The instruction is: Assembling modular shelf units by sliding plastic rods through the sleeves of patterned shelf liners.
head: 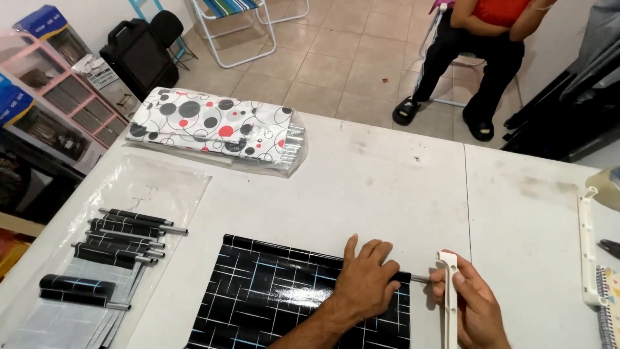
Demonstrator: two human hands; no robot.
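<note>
Here the left hand (pixel 365 278) lies flat, fingers spread, pressing the rolled edge of the black grid-patterned sheet (pixel 271 297) at lower centre. The right hand (pixel 475 304) grips a white plastic bracket (pixel 449 297) upright against the roll's metal rod end (pixel 420 279). Bare white table (pixel 387 181) stretches above.

A clear bag (pixel 219 129) with dotted cloth inside is lying on the worktop (pixel 387 187). Blue boxes (pixel 45 29) are sitting at the left.

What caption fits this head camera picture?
Left hand presses a black checked sheet on a white table; right hand holds a white plastic bar.
</note>
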